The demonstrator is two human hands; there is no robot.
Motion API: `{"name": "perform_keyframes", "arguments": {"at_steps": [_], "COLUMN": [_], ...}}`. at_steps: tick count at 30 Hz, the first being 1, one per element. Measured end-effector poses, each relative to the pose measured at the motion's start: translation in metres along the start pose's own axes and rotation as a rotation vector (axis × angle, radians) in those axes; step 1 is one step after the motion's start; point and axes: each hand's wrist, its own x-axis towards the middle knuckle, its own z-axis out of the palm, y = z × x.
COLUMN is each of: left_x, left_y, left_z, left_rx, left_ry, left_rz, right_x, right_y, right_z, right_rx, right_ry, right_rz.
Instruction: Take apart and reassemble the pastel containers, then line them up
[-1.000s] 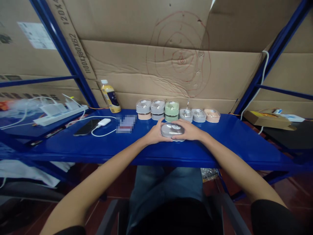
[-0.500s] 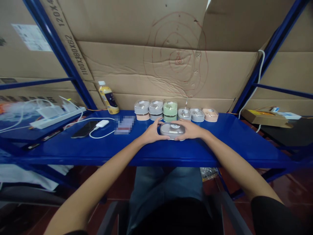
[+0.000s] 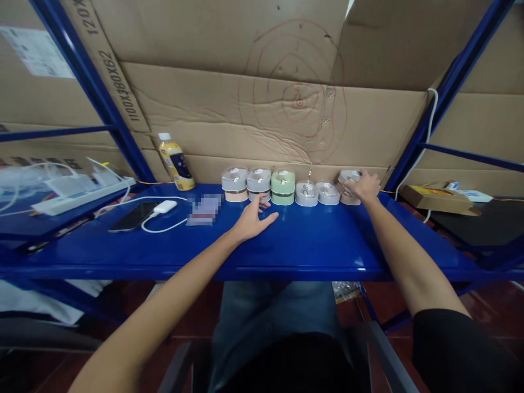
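Under the right hand [image 3: 367, 185], far end of the row: greyish upper box [image 3: 349, 176] now sits over the peach-toned lower box [image 3: 350, 197]. Half a second ago both hands had a greyish box at mid-desk; looks like the same one. Only the right has it now, thumb and fingers around its right side. Can't tell if it's fully seated or still carried; fingers cover part of the seam.

Left hand [image 3: 252, 219] has let go: open, nothing in it, over the blue desk [image 3: 311, 240]. Grey stack [image 3: 258, 179] just behind its fingertips, contact unclear. Left of that, grey-on-peach stack [image 3: 234, 179]; right of it, green stack [image 3: 283, 179]. Just left of the right hand: inner single box [image 3: 328, 194], then outer single box [image 3: 306, 195], both one high.

Meaning: row reads as four two-high stacks once that top box is released. I'd call placement nearly done. Yellow bottle [image 3: 177, 164] well left of the left hand, uninvolved.
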Motion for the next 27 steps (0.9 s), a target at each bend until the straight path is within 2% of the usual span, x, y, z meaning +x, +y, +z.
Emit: {"name": "perform_keyframes", "arguments": {"at_steps": [5,8,9,11,13,14,16,18,21,24,25,27], "left_x": [-0.001,-0.001,-0.001,-0.001,-0.002,-0.002,-0.002,-0.002,-0.002,-0.001,-0.001,-0.002], "left_y": [-0.003,-0.005,-0.006,-0.006,-0.004,-0.003,-0.002,-0.001,-0.002,-0.002,-0.002,-0.001], "left_z": [0.0,0.0,0.0,-0.001,-0.002,-0.002,-0.003,-0.004,-0.003,-0.001,-0.001,-0.002], "left_rx": [0.021,0.036,0.044,0.06,0.076,0.083,0.094,0.097,0.096,0.103,0.105,0.101], "left_ry": [-0.008,-0.023,-0.029,-0.035,-0.039,-0.042,-0.049,-0.049,-0.045,-0.051,-0.054,-0.058], "left_rz": [-0.018,-0.018,-0.015,-0.009,-0.013,-0.018,-0.031,-0.034,-0.017,-0.013,-0.016,-0.019], "right_x": [-0.006,-0.014,-0.019,-0.031,-0.048,-0.057,-0.077,-0.095,-0.116,-0.13,-0.133,-0.137], "right_y": [0.003,-0.004,-0.009,-0.021,-0.035,-0.042,-0.054,-0.062,-0.067,-0.07,-0.072,-0.075], "right_z": [0.009,0.003,0.001,0.001,0.007,0.012,0.019,0.02,0.007,-0.006,-0.008,-0.008], "right_rx": [-0.039,-0.018,-0.005,0.032,0.074,0.089,0.086,0.076,0.074,0.089,0.097,0.104], "right_ry": [-0.012,0.108,0.149,0.141,-0.013,-0.109,-0.287,-0.385,-0.339,-0.204,-0.198,-0.286], "right_rz": [-0.003,-0.017,-0.085,-0.354,-0.686,-0.798,-0.912,-0.958,-0.952,-0.738,-0.648,-0.541]}}
